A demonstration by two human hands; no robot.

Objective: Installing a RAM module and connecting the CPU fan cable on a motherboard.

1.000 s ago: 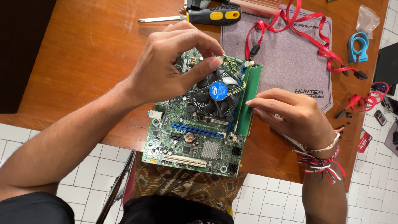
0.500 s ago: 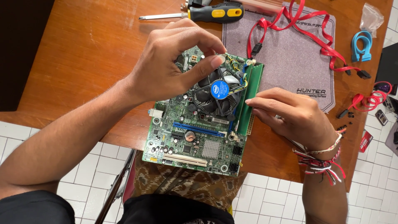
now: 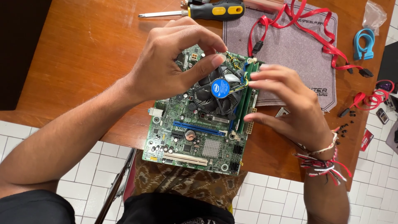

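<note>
A green computer motherboard (image 3: pixel 195 137) lies over the near edge of a wooden table, partly above my lap. A round black cooler fan with a blue centre sticker (image 3: pixel 219 89) sits on it. My left hand (image 3: pixel 174 62) rests on the board's top left, thumb tip touching the fan's upper rim. My right hand (image 3: pixel 286 103) is at the board's right side, fingers laid along a green memory stick (image 3: pixel 244 103) standing in its slot beside the fan.
A grey work mat (image 3: pixel 290 45) lies behind the board with red cables (image 3: pixel 315 33) across it. A black and yellow screwdriver (image 3: pixel 207 10) lies at the table's far edge. A blue cable loop (image 3: pixel 365 43), small screws (image 3: pixel 348 124) and more red cable sit at right.
My right hand has shifted up along the memory stick, its fingers now spread over the stick's upper end. My left hand has stayed on the fan's rim.
</note>
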